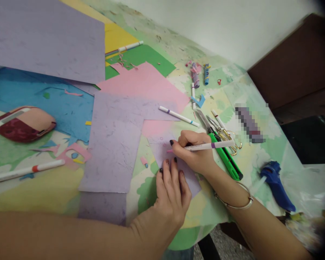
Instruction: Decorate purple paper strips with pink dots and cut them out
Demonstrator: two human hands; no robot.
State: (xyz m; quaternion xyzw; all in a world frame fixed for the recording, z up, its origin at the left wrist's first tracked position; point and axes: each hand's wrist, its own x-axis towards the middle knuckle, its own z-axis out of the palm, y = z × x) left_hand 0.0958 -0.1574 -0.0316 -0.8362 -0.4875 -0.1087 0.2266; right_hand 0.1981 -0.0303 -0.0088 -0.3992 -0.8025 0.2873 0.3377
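My right hand (pixel 195 151) grips a white marker (pixel 203 147) with a purple band. Its pinkish-purple tip is at a small piece of lilac paper (pixel 193 182), where faint marks show near the upper end. Fingers stretched out, my left hand (pixel 172 196) lies flat on that same piece, just below the marker tip. Left of both hands is a larger lilac sheet (pixel 111 151) with a corner cut out of it. A second white marker (pixel 178 116) lies across its right arm and the pink sheet (pixel 148 85).
Right of my hands lie a green utility knife (pixel 226 157) with its blade out, gold-handled scissors (pixel 224 134) and a blue glue gun (pixel 278 187). Small rolled paper pieces (pixel 195 76) sit further back. At left are a maroon-and-pink pouch (pixel 24 124), paper scraps and a red-banded marker (pixel 27 171).
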